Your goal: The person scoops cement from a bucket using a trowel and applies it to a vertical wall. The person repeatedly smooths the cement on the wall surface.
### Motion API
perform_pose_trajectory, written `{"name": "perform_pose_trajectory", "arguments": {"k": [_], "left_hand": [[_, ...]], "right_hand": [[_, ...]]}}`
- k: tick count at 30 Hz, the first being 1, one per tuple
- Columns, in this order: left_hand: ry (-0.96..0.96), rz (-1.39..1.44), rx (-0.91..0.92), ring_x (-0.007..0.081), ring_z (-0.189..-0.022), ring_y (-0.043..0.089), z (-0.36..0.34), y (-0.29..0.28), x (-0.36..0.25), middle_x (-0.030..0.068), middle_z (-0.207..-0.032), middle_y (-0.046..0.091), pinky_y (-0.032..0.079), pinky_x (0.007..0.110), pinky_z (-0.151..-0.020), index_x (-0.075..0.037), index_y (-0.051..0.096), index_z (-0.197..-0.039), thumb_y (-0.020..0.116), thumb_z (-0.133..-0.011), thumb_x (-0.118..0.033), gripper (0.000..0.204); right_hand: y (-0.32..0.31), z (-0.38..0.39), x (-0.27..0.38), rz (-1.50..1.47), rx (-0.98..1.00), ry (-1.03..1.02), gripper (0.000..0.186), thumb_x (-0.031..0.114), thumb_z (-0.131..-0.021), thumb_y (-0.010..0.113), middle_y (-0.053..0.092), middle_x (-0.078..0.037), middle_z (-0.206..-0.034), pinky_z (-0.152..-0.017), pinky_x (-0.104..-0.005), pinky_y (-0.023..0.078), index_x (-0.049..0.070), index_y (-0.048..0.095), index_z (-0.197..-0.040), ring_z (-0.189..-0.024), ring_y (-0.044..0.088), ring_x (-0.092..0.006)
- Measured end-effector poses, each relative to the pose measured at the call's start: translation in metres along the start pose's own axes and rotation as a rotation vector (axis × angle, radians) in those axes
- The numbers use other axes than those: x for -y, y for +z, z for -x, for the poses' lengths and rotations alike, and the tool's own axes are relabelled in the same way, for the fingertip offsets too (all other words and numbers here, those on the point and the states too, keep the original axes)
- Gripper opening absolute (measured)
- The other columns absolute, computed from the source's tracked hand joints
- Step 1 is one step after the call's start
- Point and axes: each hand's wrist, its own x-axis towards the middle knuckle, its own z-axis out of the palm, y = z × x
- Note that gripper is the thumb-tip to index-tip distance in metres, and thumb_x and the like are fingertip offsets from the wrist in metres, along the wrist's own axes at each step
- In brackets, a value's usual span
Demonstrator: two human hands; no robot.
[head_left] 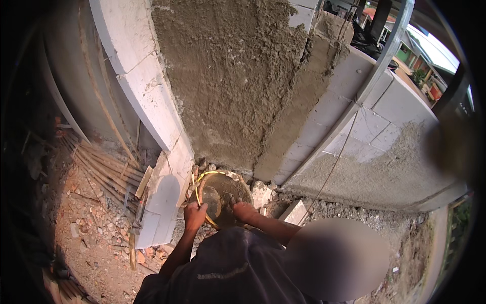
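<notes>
A round tub [249, 192] with a yellow strip along its rim stands at the foot of the wall, with wet grey mortar [215, 190] inside. My left hand [195, 215] is closed on the tub's near left rim. Over the right side of the tub, my right hand [244, 211] is closed around what looks like a trowel [229, 197], its blade down in the mortar and hard to make out. Straight ahead rises a wall coated in rough wet mortar [228, 86].
A pale block column [152, 101] stands to the left, beside a pile of bamboo poles [104, 169]. Rubble [96, 238] covers the ground there. Broken blocks [260, 193] lie right of the tub. A long metal straightedge [349, 111] leans on the right-hand block wall.
</notes>
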Motion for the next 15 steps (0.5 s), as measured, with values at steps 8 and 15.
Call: {"name": "perform_pose_trajectory", "arguments": {"k": [8, 15], "left_hand": [[0.074, -0.107, 0.008, 0.0399, -0.066, 0.062, 0.011, -0.004, 0.002, 0.0229, -0.068, 0.063, 0.048, 0.047, -0.062, 0.001, 0.064, -0.071, 0.059, -0.076, -0.032, 0.034], [0.150, -0.110, -0.010, 0.0411, -0.074, 0.061, 0.028, 0.009, -0.010, 0.0241, -0.074, 0.061, 0.047, 0.049, -0.066, 0.002, 0.060, -0.072, 0.062, -0.079, -0.032, 0.035]], "right_hand": [[0.004, 0.012, -0.006, 0.082, 0.090, -0.040, 0.032, 0.020, -0.086, 0.050, 0.066, -0.022, -0.096, -0.080, -0.0466, 0.053, 0.001, 0.059, -0.110, -0.091, 0.066, -0.0372], [0.025, 0.024, 0.005, -0.122, 0.218, -0.053, 0.025, 0.021, -0.082, 0.056, 0.065, -0.021, -0.102, -0.087, -0.0444, 0.049, 0.003, 0.065, -0.096, -0.101, 0.062, -0.0361]]}}
